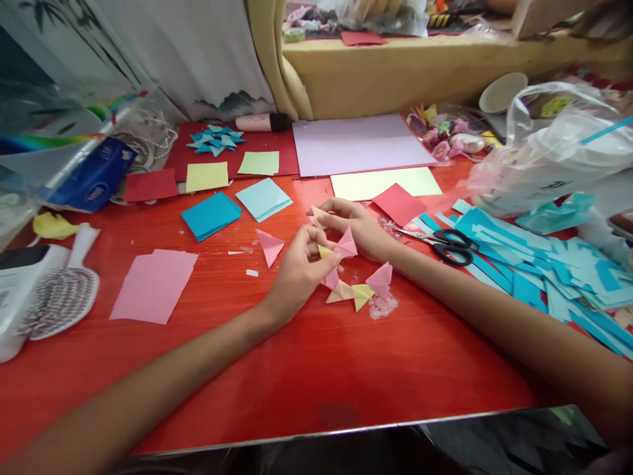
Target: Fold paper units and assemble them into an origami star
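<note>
A chain of folded paper pieces (363, 296) in pink, yellow and peach hangs in a curve over the table. My left hand (300, 274) pinches its upper end between thumb and fingers. Close beside it, my right hand (357, 229) has its fingers closed on a peach folded paper piece (315, 214); the fingers partly cover this piece, and I cannot tell whether it joins the chain. A loose pink folded triangle (270, 247) lies on the table left of my left hand.
Pink paper squares (154, 285) and a hairbrush (64, 297) lie left. Blue paper squares (210, 216) are farther back, near a blue paper star (216, 140). Black-handled scissors (450, 245) and blue paper strips (529, 257) lie right, before a plastic bag (548, 165).
</note>
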Motion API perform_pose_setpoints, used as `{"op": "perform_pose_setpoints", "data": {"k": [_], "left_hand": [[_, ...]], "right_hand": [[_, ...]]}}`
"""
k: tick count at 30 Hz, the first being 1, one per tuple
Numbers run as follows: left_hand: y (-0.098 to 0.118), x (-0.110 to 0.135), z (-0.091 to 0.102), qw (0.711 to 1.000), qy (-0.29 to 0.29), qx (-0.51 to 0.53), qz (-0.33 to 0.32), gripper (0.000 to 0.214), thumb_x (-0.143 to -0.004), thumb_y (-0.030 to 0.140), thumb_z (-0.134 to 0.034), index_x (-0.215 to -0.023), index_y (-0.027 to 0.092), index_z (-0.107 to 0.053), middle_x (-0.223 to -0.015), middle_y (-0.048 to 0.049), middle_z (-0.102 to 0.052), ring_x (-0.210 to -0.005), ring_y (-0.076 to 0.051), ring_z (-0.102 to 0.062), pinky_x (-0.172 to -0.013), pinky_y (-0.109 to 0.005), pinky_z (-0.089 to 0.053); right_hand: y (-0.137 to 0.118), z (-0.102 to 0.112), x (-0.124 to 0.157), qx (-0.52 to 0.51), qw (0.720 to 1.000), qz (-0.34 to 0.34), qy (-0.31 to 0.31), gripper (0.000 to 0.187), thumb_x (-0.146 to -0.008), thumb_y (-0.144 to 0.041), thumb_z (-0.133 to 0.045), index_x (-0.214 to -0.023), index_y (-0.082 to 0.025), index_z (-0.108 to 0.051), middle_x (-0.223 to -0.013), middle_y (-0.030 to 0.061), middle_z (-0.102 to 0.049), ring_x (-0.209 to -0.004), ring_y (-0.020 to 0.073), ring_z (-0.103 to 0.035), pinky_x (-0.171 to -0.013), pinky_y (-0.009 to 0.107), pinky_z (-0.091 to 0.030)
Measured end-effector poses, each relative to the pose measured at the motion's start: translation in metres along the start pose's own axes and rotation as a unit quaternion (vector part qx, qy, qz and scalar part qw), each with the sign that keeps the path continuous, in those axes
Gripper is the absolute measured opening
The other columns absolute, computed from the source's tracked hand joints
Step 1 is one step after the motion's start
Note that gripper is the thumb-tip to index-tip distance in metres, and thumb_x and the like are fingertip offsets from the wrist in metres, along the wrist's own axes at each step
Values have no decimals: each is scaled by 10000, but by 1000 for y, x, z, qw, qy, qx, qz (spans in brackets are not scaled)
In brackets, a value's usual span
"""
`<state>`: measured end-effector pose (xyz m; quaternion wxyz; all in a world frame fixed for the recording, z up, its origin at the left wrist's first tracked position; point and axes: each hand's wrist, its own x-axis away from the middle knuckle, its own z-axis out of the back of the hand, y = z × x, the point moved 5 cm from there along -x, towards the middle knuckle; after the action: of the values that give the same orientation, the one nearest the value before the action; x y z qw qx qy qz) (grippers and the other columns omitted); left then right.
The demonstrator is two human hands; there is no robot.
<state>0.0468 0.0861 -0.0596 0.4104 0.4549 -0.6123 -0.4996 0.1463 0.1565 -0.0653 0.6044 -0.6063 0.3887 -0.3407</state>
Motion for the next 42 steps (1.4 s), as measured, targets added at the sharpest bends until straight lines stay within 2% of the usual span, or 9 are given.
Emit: {"op": "perform_pose_setpoints", "data": {"k": [4, 6, 8, 12, 19, 24, 28, 33, 42], "left_hand": [[-2, -2, 3, 1000, 22, 14, -10, 254, -756, 185, -626, -895, 201, -413, -853, 22, -572, -702, -103, -631, -630, -224, -497], [-2, -2, 5, 999, 40, -5, -19, 301, -747, 184, -634, -996, 206, -466, -907, 8, -559, -739, -103, -626, -665, -226, -505], [-2, -2, 6, 998, 45, -28, -25, 322, -750, 205, -638, -1050, 209, -522, -946, -8, -556, -790, -112, -612, -694, -229, -510], [-4, -3, 5, 998, 29, -49, -20, 228, -778, 283, -628, -979, 181, -599, -899, -18, -598, -792, -126, -590, -698, -245, -512], [-2, -1, 4, 998, 18, -57, 4, 174, -790, 307, -628, -902, 177, -600, -787, -9, -626, -746, -122, -587, -643, -214, -464], [1, 0, 2, 998, 14, -65, -6, 124, -800, 295, -628, -850, 183, -608, -771, 9, -601, -734, -106, -561, -645, -198, -443], [3, -1, 2, 997, 17, -58, -46, 57, -801, 241, -634, -823, 195, -607, -766, 25, -594, -716, -87, -563, -649, -181, -446], [7, 1, 0, 994, 6, -62, -86, 23, -805, 224, -631, -815, 216, -611, -787, 27, -609, -717, -93, -573, -630, -188, -480], [9, 5, -2, 991, 14, -119, -65, 115, -800, 293, -639, -837, 196, -588, -762, 22, -630, -700, -95, -593, -633, -190, -481]], "right_hand": [[2, 15, 21, -21, 999, 13, 40, 190, -773, -311, -644, -762, -161, -528, -875, 24, -599, -774, 113, -575, -708, 267, -466], [2, 22, 34, -22, 999, 8, 47, 185, -765, -299, -661, -847, -169, -559, -859, 13, -600, -723, 102, -568, -689, 263, -473], [1, 27, 47, -34, 998, 4, 54, 256, -762, -283, -672, -980, -191, -575, -910, 18, -611, -771, 108, -586, -722, 263, -476], [0, 31, 58, -43, 998, 5, 51, 240, -772, -274, -674, -993, -205, -610, -967, 20, -617, -882, 115, -584, -819, 266, -449], [-4, 32, 57, 24, 998, 20, 46, 130, -775, -259, -679, -894, -204, -674, -882, -1, -622, -780, 95, -544, -718, 240, -434], [-12, 30, 65, -16, 999, 18, 46, 271, -798, -261, -658, -1055, -219, -582, -753, -30, -587, -619, 87, -561, -590, 239, -463], [-30, 30, 73, 23, 995, 68, 67, 268, -784, -212, -669, -1031, -199, -566, -679, -35, -570, -725, 118, -611, -625, 234, -493], [-51, 27, 85, 97, 983, 138, 78, 120, -793, -188, -659, -890, -192, -588, -829, 9, -652, -743, 122, -633, -661, 260, -532], [-47, 24, 88, 133, 978, 131, 94, 146, -776, -156, -674, -878, -196, -577, -809, -3, -647, -748, 125, -634, -687, 279, -531]]}}
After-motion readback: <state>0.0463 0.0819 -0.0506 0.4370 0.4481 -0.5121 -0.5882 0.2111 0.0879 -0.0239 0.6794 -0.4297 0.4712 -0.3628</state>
